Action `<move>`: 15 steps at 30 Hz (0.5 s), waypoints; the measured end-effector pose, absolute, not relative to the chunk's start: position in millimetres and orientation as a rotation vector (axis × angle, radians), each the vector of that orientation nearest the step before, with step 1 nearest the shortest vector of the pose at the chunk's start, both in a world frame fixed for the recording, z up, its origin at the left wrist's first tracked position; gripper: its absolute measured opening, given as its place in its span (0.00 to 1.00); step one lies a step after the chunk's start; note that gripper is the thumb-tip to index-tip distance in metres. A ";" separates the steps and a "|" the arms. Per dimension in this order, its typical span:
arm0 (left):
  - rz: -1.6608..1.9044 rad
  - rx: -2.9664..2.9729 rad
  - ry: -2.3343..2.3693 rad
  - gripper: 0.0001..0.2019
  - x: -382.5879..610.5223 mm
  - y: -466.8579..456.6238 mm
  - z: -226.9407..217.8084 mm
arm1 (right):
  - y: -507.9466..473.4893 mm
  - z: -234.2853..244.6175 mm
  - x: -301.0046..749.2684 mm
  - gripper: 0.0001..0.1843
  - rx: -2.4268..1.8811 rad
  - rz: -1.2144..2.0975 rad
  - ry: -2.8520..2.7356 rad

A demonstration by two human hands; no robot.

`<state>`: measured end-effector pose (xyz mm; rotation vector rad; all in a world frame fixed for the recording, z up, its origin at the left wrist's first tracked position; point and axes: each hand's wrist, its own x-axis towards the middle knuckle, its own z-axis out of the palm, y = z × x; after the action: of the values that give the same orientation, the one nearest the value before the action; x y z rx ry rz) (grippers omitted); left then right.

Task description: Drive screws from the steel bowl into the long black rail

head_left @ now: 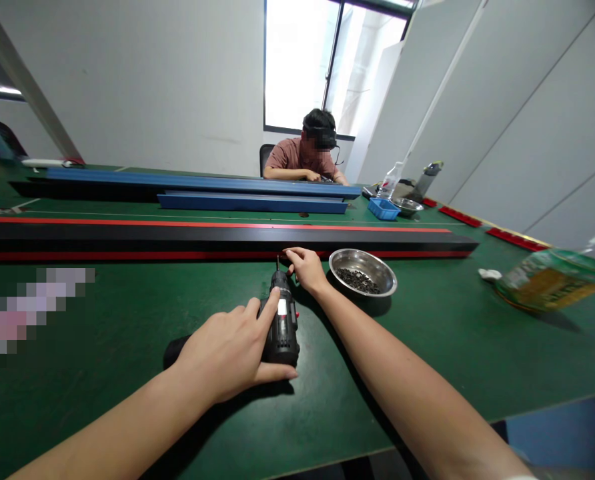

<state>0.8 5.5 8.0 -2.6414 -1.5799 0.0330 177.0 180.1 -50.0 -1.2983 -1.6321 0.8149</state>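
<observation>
My left hand (230, 347) is wrapped round a black cordless screwdriver (283, 330) lying on its side, its bit pointing away from me at a long black bar with red edges (217, 238). The bit's tip is close to the bar's near red edge. Just right of the tip, my right hand (305, 268) has its thumb and fingers pinched together at that edge; whatever is between them is too small to make out. Beside my right wrist stands a round steel bowl (388, 285) with many small dark screws (357, 280) in its bottom.
Blue metal profiles (252, 203) lie across the green table (127, 300) beyond the bar. A person (297, 157) sits at the far side. A blue basket (383, 209) and a bottle (390, 180) stand back right; a green-lidded plastic jar (547, 280) lies at the right.
</observation>
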 end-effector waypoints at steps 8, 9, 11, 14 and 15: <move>0.007 -2.599 -1.533 0.53 0.2 10.7 5.4 | 181.3 -52.0 176.6 0.16 -1.289 0.809 -1.651; 0.013 -2.599 -1.532 0.53 0.3 11.0 5.3 | 181.1 -51.5 176.6 0.16 -1.287 0.804 -1.656; 0.026 -2.605 -1.529 0.53 0.4 11.7 5.5 | 181.1 -50.7 176.9 0.16 -1.289 0.795 -1.665; 0.041 -2.619 -1.531 0.54 0.3 12.6 6.1 | 180.8 -50.9 177.2 0.17 -1.304 0.781 -1.679; 0.042 -2.622 -1.534 0.54 0.3 12.9 6.3 | 179.9 -51.3 177.0 0.17 -1.308 0.772 -1.685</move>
<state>0.3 12.9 6.3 -2.6223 -1.5340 0.0419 177.0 179.9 -51.3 -1.3079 -1.6853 0.7720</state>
